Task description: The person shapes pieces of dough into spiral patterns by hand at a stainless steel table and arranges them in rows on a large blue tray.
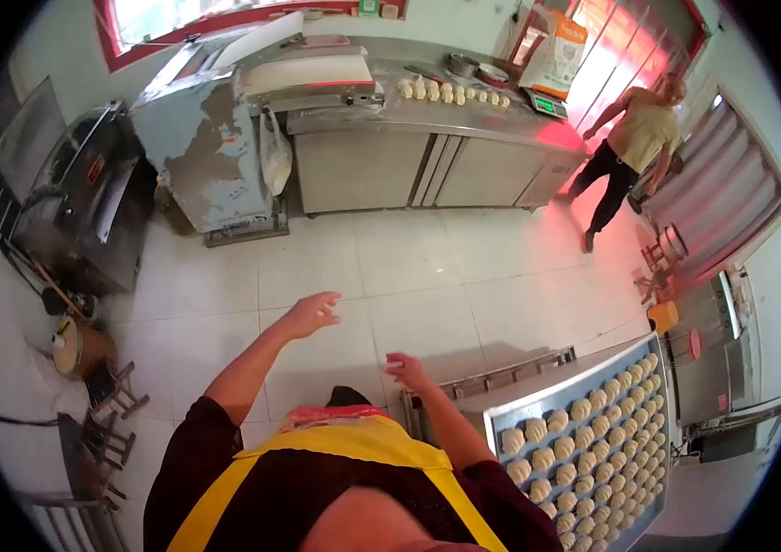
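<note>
My left hand [312,315] hangs in the air over the floor, fingers apart and holding nothing. Lower and to the right, my right hand [406,370] is also free, its fingers loosely spread. Beside my right arm stands a large tray [490,425] filled with rows of shaped dough buns [600,426]. Across the room, several dough pieces [446,93] lie in a line on the steel counter [492,122]. Neither hand touches the tray or the counter.
A dough machine [216,147] stands at the counter's left end. A digital scale [545,104] and a flour bag [556,51] sit at its right end. Another person [639,133] is by the doorway. Stools [119,396] line the left wall.
</note>
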`<state>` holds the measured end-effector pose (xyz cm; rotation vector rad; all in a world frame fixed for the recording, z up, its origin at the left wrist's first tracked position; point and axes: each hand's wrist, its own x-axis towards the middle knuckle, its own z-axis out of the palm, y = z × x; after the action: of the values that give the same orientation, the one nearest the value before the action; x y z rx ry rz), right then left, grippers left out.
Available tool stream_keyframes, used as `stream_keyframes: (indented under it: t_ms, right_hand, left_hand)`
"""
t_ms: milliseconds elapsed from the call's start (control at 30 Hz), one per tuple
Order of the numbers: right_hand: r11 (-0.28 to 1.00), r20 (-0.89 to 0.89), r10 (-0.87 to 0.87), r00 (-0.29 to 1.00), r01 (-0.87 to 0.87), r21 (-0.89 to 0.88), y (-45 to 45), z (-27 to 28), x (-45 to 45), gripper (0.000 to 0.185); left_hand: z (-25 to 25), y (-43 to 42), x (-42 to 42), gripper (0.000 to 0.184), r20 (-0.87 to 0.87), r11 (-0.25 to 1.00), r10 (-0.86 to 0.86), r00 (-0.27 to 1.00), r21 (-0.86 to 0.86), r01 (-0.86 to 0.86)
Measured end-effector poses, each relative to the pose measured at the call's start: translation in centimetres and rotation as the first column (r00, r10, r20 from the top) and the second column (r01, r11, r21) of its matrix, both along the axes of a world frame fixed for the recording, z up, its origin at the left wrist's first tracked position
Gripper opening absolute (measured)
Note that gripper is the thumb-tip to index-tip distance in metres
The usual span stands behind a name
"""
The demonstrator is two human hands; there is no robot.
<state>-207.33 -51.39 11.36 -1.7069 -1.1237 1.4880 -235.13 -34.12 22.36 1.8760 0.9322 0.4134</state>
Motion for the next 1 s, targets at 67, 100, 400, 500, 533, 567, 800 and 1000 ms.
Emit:
stream_keyframes:
  t_ms: [67, 100, 400, 500, 533, 567, 800, 1000]
  right_hand:
    - [0.999, -0.051, -0.037, 0.998, 0.036, -0.007, 7.3, 2.4, 2.8, 0.059]
    - [1.000, -0.046, -0.011, 0.999, 0.011, -0.004, 11.2, 3.6, 4.2, 0.057]
    - [0.982, 0.019, -0.063, 0.998, 0.058, 0.181, 49.4, 5.0, 22.3, 0.058]
    - [0.991, 0.056, -0.110, 0.992, 0.105, 0.088, 55.6, 5.2, 29.6, 0.064]
    - [0.988, 0.057, -0.133, 0.989, 0.128, 0.089, 57.7, 6.2, 32.3, 0.069]
    - [0.983, 0.062, -0.155, 0.986, 0.148, 0.106, 60.1, 7.2, 35.1, 0.074]
    - [0.941, 0.428, -0.128, 0.895, -0.027, 0.338, 82.9, 4.9, 57.3, 0.101]
    - [0.906, 0.707, -0.089, 0.702, -0.237, 0.350, 104.2, 3.1, 66.6, 0.104]
  left_hand:
    - [-2.1, 3.6, 1.5, 0.062, -0.065, 0.997, 0.019, 0.998, -0.078, -0.024]
    - [-2.0, 6.4, 2.5, 0.065, -0.089, 0.993, 0.050, 0.995, -0.106, -0.059]
    - [-3.3, 40.5, 20.3, 0.077, 0.024, 0.998, 0.054, 0.998, 0.042, -0.055]
    - [-4.2, 51.4, 29.3, 0.079, 0.060, 0.992, 0.058, 0.997, 0.110, -0.064]
    - [-3.4, 54.3, 32.1, 0.080, 0.038, 0.992, 0.074, 0.997, 0.101, -0.077]
    - [-2.4, 57.5, 34.5, 0.081, 0.022, 0.990, 0.092, 0.995, 0.109, -0.094]
    - [-5.0, 79.1, 45.8, 0.094, -0.077, 0.903, 0.323, 0.943, 0.325, -0.283]
    - [-6.3, 90.6, 51.8, 0.100, -0.074, 0.809, 0.582, 0.810, 0.156, -0.567]
